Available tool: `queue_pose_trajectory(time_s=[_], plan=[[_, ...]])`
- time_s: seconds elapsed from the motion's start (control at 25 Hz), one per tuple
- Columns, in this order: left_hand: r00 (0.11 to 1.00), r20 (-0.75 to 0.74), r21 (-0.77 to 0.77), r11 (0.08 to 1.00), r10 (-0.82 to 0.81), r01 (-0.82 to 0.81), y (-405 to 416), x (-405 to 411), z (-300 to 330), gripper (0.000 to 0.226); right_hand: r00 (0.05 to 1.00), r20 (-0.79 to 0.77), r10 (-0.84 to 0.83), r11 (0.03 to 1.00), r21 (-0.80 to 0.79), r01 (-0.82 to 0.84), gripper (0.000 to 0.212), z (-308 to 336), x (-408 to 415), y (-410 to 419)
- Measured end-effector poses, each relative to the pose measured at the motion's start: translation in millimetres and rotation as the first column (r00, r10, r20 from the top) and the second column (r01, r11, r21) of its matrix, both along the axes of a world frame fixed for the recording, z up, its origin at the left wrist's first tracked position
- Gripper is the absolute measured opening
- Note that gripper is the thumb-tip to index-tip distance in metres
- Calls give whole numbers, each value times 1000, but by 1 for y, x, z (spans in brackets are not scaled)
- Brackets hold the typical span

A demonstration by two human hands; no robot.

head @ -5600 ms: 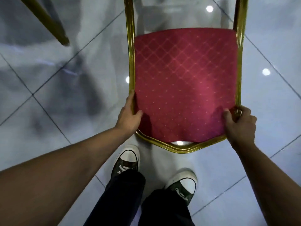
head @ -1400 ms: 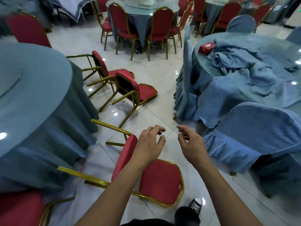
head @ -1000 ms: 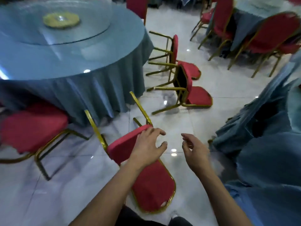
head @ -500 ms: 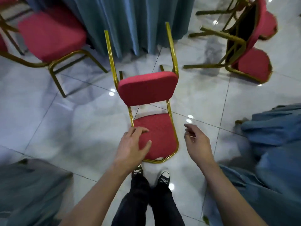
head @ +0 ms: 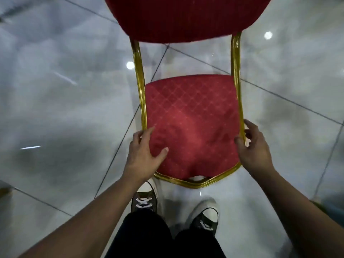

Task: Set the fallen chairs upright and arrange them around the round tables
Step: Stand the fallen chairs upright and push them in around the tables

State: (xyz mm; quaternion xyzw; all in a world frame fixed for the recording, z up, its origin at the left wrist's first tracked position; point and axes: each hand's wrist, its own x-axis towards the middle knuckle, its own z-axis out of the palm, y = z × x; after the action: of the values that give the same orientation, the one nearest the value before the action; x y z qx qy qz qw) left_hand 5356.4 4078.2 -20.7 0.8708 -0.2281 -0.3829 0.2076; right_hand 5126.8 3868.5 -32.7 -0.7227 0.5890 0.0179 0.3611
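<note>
floor (head: 65, 112): pale glossy tiles with dark grout lines are running diagonally under everything; small round light spots and a few bright streaks are reflecting off them, and the left part is looking smeared by blur.
chair (head: 191, 125): a red upholstered chair with a gold metal frame is lying on its back on the tiles right in front of the person, filling the middle and top of the view.
backrest (head: 189, 116): the red panel with a faint diamond pattern is facing up at the camera, edged by the gold tube on both sides and along its curved top end, which is pointing toward the feet.
seat (head: 186, 15): the darker red cushion is crossing the top edge, partly cut off, standing above the backrest with bare floor showing through the gap between the two gold rails.
left hand (head: 143, 153): it is reaching over the left edge of the backrest; the fingers are spread and only loosely bent, the thumb is lying on the red fabric and the fingertips are touching the gold rail, not wrapping it.
right hand (head: 253, 146): it is sitting at the right rail; the thumb is on the fabric side and the fingers are on the outer side, loosely curved with the gold tube between them; whether it is gripping yet is hard to tell.
forearms: both bare forearms are coming in from the lower corners.
shoes (head: 144, 199): two dark sneakers with white toe caps are standing just below the curved end of the frame, dark trousers above them.
lower right corner: a bit of blue-grey cloth (head: 335, 209) is showing at the frame edge.
</note>
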Motion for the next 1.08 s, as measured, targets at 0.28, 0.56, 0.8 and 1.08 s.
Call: queue_pose_trajectory(time_s=[0.28,0.56,0.8,1.08], plan=[[965,-181,9,981,191,-193,16,-10,-120,104,979,47,-199,954,236,183,76,-126,-35,-17],[987,-67,95,986,146,-139,27,5,14,103,986,-115,-123,936,317,154,68,6,-21,-3],[982,90,241,953,166,-183,3,38,278,78,957,-288,32,917,389,87,74,270,41,-34],[967,222,187,968,124,-167,-69,93,560,36,951,-279,134,882,470,14,59,538,102,-130]])
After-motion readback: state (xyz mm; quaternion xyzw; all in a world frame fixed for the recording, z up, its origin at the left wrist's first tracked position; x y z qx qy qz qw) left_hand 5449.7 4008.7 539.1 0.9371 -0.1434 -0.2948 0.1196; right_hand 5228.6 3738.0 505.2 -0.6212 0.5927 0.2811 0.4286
